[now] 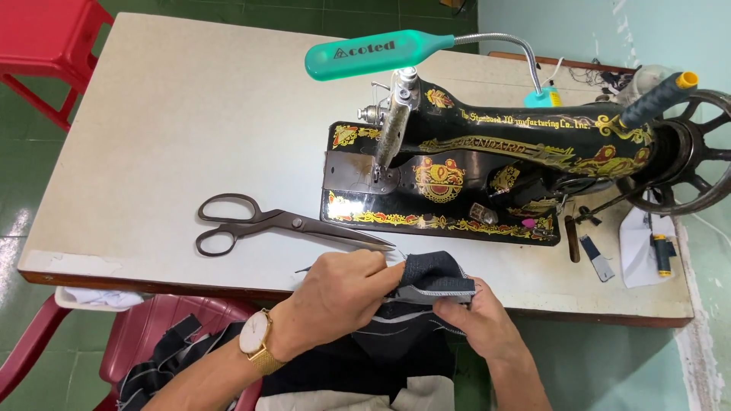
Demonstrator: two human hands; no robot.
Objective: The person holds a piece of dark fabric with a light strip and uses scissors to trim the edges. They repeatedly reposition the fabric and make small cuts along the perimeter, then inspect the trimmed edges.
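My left hand (339, 293), with a gold watch on the wrist, pinches the left edge of a folded dark blue denim piece (434, 275) at the table's near edge. On the piece's lower right side my right hand (472, 320) grips it from below. The cloth shows a grey stitched hem and hangs down toward my lap. Just beyond my left hand lie large dark scissors (266, 222), blades pointing at the cloth. A black sewing machine (472, 171) with gold ornament stands behind the cloth.
A teal gooseneck lamp (373, 52) hangs over the machine's needle end. At the right are the handwheel (697, 164), a dark thread spool (655, 99) and a small spool (662, 255) on white cloth. A red chair (152, 335) holding striped fabric sits at lower left, a red stool (46, 38) at upper left.
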